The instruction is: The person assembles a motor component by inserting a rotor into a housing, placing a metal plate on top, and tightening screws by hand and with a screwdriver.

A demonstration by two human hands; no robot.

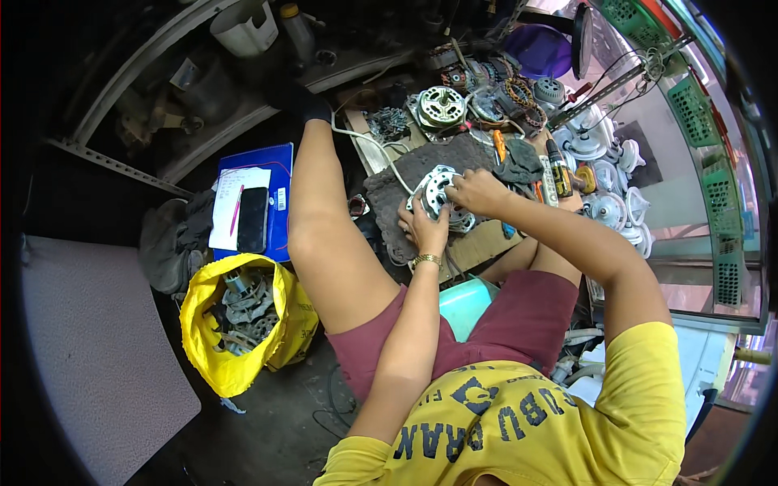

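Two hands hold one round metal motor on a dark grey mat. The left hand grips its near edge, and the right hand pinches its top. More motor parts crowd behind the motor. A yellow bag sits far left of it, beside open grey floor.

One head-worn fisheye view — looking steeply down, close over the lap and cluttered work surface.
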